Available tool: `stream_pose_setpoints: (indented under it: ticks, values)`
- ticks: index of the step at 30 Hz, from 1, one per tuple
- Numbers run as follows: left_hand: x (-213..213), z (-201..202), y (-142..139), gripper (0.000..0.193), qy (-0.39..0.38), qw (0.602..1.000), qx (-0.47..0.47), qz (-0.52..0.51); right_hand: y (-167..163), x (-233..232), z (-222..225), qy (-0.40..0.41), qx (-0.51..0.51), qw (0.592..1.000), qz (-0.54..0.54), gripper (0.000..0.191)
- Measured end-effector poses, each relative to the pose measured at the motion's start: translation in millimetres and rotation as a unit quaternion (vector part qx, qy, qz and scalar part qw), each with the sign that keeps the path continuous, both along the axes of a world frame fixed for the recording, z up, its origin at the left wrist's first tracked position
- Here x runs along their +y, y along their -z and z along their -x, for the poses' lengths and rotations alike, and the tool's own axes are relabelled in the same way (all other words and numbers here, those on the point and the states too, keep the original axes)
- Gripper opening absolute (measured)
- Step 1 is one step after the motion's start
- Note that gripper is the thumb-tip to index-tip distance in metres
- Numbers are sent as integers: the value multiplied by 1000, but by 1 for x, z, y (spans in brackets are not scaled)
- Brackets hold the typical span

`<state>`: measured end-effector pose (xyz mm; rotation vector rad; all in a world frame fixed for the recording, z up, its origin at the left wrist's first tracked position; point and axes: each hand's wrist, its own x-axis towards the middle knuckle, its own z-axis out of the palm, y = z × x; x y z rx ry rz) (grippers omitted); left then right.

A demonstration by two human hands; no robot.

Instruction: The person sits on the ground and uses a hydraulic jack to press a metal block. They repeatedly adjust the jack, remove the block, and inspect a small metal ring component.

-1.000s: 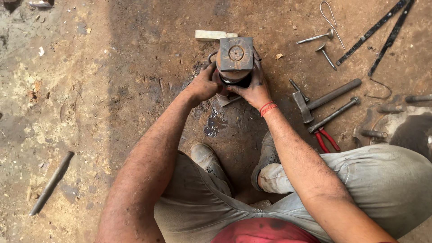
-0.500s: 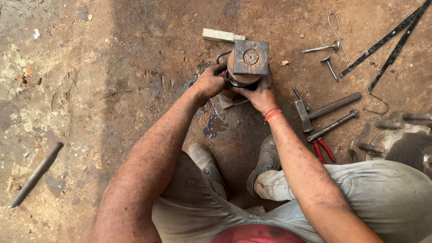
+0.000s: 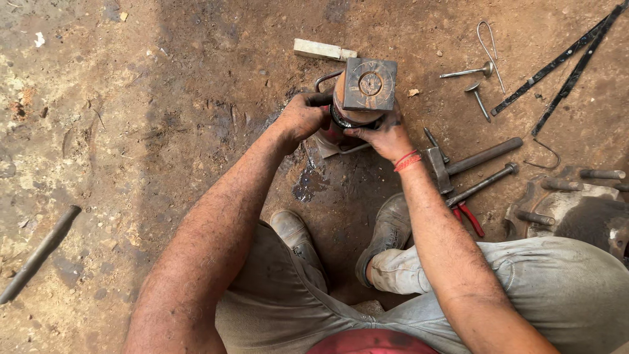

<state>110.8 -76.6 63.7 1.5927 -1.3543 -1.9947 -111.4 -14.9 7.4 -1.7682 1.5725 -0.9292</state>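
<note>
- Head view: upright bottle jack [image 3: 357,105] with a square metal saddle plate [image 3: 370,83] on top, standing on the oily dirt floor [image 3: 164,131] just ahead of two worn shoes [image 3: 393,233].
- Left hand [image 3: 303,118] curled around the jack's left side, fingers closed on its body.
- Right hand [image 3: 386,136] cupped against the right side below the plate, fingers wrapped on the dark collar; red thread bracelet [image 3: 407,160] at the wrist.
- Jack gripped from both sides, upright, resting on the ground; whether anything is loosened or tightened, impossible to tell.
- Untouched nearby: hammer [image 3: 468,160] and red-handled pliers [image 3: 468,216] just right of the right forearm, two bolts [image 3: 475,82] farther off, white block [image 3: 324,50] behind the jack, iron bar [image 3: 39,254] well apart at left.
</note>
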Motion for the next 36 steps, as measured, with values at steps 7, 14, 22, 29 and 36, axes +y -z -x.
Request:
stream_pose_setpoints:
  ticks: [7, 14, 22, 29, 36]
  values:
    - [0, -3, 7, 41, -8, 1000, -14, -8, -8, -13, 14, -79, -101, 986, -111, 86]
    - [4, -5, 1, 41, 17, 999, -32, -21, -17, -28, 28, -140, 86, 981, -106, 82]
    - [2, -3, -8, 40, 20, 998, -50, -19, -27, -13, 19, -92, -66, 985, -132, 99]
    - [-2, 2, 0, 37, -4, 998, -64, 6, -23, -4, -1, -48, 9, 995, -83, 107]
    - [-2, 1, 5, 35, 4, 998, -62, 12, -23, 3, -18, 18, 14, 1000, -14, 104]
